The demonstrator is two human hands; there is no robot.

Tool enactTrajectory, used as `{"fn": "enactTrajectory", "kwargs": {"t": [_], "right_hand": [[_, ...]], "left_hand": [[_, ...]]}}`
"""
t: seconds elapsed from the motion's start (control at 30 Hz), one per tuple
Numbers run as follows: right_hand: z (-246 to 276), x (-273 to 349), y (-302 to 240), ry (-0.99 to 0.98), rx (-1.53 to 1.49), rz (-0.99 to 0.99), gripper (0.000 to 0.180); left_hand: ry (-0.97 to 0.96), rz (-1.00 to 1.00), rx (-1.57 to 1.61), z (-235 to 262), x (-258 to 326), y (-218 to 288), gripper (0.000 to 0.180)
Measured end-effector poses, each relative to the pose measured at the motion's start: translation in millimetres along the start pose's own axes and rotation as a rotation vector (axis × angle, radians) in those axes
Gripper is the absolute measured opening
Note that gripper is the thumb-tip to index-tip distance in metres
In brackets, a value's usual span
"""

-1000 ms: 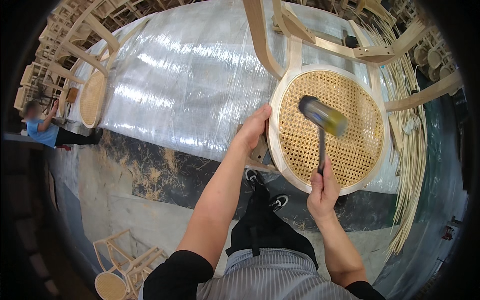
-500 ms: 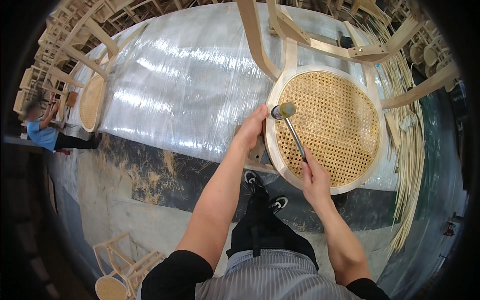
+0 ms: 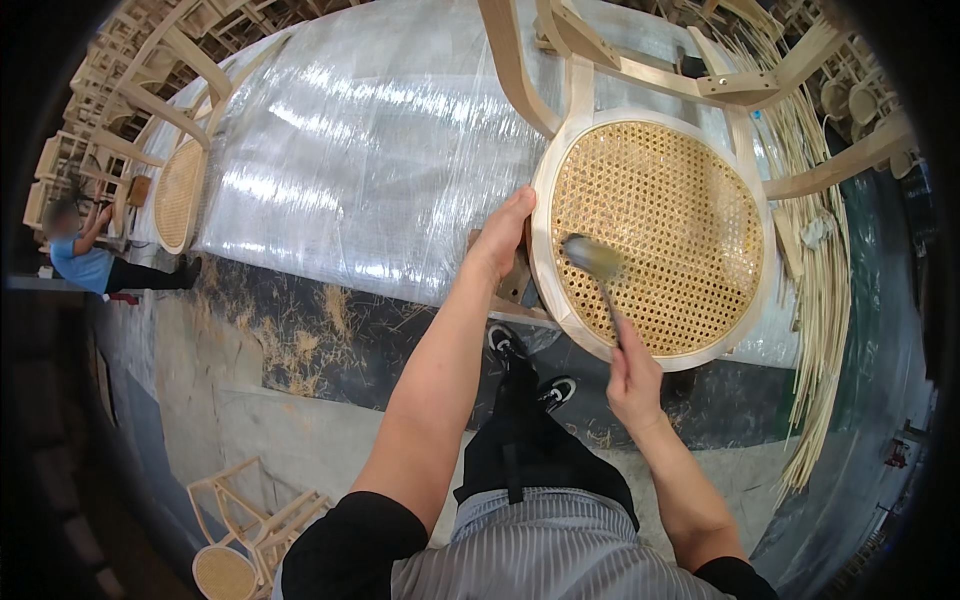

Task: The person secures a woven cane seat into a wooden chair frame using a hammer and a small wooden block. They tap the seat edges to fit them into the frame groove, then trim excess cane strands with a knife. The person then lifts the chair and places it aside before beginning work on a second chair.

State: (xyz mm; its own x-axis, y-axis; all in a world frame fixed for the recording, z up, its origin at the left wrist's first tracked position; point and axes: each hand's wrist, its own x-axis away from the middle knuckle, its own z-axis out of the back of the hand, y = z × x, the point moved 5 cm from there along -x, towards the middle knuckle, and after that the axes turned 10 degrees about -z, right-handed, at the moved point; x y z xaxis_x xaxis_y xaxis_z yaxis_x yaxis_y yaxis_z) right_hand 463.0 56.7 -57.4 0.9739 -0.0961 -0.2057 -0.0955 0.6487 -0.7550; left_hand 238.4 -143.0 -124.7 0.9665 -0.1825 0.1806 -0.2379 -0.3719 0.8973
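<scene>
A light wood chair lies on the plastic-covered bench, its round cane seat [image 3: 668, 240] facing up, ringed by a pale wooden rim [image 3: 543, 240]. My left hand [image 3: 504, 232] grips that rim at its left side, with some fingers hidden by the edge. In my right hand [image 3: 635, 385] is the handle of a mallet [image 3: 595, 258], closed round near its lower end. The mallet's head, blurred by motion, is over the left part of the woven cane, inside the rim. Whether it touches the cane, I cannot tell.
Long cane strips [image 3: 815, 370] hang off the bench's right end. Plastic film [image 3: 370, 160] covers the bench, where another cane-seat chair [image 3: 180, 195] lies at left. Beyond it stands a person in blue [image 3: 85, 260]. Shavings [image 3: 300, 345] litter the floor; a small chair [image 3: 225, 570] stands lower left.
The mallet head has moved from the seat's left rim toward me and slightly right, over the cane. The seat appears slightly farther away. My left hand stays at the rim.
</scene>
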Motion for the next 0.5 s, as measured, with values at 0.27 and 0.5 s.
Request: {"fn": "enactTrajectory", "kwargs": {"t": [0.27,0.5], "right_hand": [[6.9,25.2,9.5,-0.062,-0.051,-0.071,0.05],[19.9,48.6,9.2,-0.034,-0.006,-0.038,0.052]], "left_hand": [[-0.03,0.005,-0.058,-3.9,4.4,1.2,0.054],[-0.034,0.002,-0.089,-5.9,0.5,2.0,0.057]]}}
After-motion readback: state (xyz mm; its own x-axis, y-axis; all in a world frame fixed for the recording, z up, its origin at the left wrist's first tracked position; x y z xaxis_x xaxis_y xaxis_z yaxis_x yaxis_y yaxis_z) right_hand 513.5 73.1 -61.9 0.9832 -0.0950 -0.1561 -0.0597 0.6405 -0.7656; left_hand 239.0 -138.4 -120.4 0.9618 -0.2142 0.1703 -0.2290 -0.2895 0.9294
